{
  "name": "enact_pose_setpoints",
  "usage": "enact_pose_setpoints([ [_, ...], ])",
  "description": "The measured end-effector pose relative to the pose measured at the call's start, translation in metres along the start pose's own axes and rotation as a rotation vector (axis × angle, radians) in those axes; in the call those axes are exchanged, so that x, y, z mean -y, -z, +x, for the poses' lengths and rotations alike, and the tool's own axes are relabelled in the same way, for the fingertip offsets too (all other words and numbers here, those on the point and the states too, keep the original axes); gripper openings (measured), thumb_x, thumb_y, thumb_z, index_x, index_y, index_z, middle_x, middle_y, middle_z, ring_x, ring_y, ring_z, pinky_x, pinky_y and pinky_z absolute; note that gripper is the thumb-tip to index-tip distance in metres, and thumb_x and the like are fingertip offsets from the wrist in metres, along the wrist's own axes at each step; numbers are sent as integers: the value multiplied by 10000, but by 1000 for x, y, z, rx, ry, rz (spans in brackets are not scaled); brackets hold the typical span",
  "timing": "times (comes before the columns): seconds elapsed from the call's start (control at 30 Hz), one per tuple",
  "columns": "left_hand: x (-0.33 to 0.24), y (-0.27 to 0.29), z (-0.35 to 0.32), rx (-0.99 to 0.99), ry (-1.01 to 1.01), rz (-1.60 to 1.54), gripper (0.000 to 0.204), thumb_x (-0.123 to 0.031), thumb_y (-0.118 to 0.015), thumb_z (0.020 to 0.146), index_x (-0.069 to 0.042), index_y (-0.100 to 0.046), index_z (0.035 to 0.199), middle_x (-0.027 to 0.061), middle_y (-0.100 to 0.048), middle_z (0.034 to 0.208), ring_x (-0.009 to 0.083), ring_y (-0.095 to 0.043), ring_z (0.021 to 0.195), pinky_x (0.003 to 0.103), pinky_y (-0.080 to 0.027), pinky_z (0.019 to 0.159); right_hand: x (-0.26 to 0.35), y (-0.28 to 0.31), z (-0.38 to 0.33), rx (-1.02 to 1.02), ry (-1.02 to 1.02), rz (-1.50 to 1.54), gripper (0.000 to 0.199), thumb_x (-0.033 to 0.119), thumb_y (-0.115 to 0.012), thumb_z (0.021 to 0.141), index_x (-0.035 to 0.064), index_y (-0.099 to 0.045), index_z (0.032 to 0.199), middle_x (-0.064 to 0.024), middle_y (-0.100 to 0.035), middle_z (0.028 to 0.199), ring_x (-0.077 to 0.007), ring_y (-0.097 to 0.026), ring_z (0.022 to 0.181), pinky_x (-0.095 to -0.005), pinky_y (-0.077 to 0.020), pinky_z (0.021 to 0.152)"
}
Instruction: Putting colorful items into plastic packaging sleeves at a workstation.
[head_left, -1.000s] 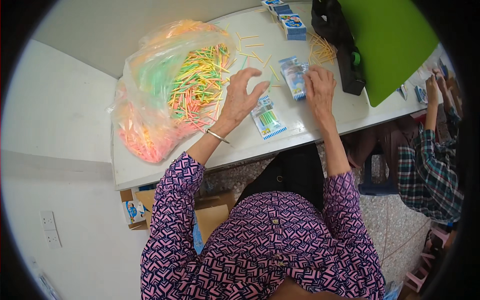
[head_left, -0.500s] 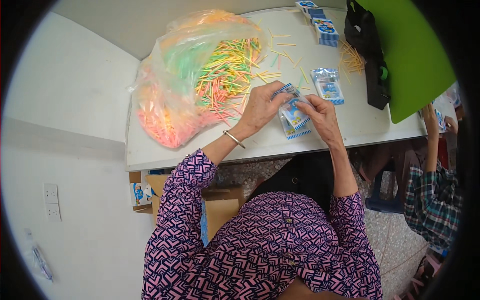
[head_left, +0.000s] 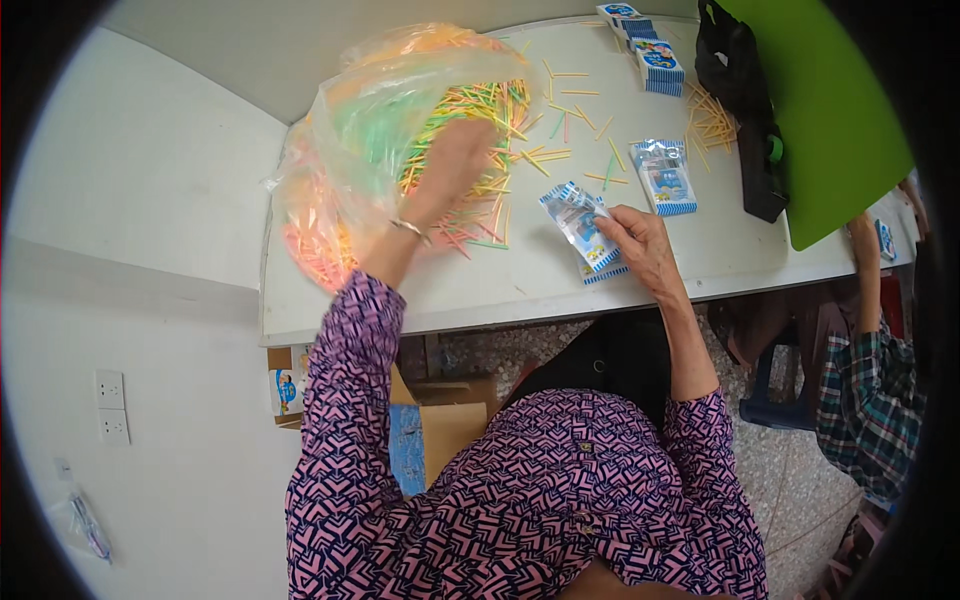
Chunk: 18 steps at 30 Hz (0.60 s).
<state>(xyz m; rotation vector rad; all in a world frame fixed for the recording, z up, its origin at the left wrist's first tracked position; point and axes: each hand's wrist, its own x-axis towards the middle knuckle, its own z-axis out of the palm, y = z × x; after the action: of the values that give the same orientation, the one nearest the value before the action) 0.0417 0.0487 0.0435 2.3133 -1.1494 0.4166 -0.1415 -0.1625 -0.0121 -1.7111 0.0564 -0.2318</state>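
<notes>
Currently, the person's right hand [head_left: 642,245] holds a blue-and-white printed sachet [head_left: 578,225] by its side edge, thumb on the upper face, to the right of the clear plastic bag [head_left: 360,150] of thin sticks. The sachet's long axis runs on a slant: its far end tips toward the bag, and its near striped end points away from the bag, back toward the person's side of the table. A second sachet [head_left: 606,276] lies partly under the held one, on the side farther from the bag; only its near striped end shows clearly, so its full lie cannot be told.

The left hand [head_left: 460,165], a metal bangle [head_left: 410,232] at its wrist, reaches over the heap of pink, green and yellow sticks [head_left: 480,110] at the bag's open mouth. Its fingers are blurred and hidden, and whether they grip any sticks cannot be told.

Farther right of the bag, beyond the held sachet, flat sachets [head_left: 664,180] lie with their long axis almost straight away from the person. Beyond them from the person, also right of the bag, stands a stack of printed packs [head_left: 660,68]. Loose sticks [head_left: 547,156] lie scattered just right of the bag, pointing various ways on the white table [head_left: 480,300].
</notes>
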Motion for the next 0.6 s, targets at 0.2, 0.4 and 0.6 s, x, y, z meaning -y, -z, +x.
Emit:
enact_pose_setpoints([
  [0.2,89,12,17,355,-34,664,200,-126,-523,793,12,-580,927,161,-568,1043,335,-535,960,453,-453,801,-10,-5,-2,27,-8,-100,220,167,-611,848,-27,-581,748,28,-426,587,-57,-355,561,-240,-282,489],
  [0.4,78,10,38,540,2,833,226,-110,-508,765,2,-596,939,176,-555,1070,306,-512,1030,484,-406,854,-8,-4,-2,6,34,-150,246,175,-607,846,-33,-564,722,20,-398,568,-62,-332,552,-254,-266,480],
  [0.6,89,3,34,469,-135,940,185,-144,-538,764,-37,-609,897,126,-590,971,262,-532,959,443,-406,806,-5,-5,0,20,22,-156,255,185,-610,843,-36,-563,725,17,-393,557,-68,-333,542,-259,-266,476],
])
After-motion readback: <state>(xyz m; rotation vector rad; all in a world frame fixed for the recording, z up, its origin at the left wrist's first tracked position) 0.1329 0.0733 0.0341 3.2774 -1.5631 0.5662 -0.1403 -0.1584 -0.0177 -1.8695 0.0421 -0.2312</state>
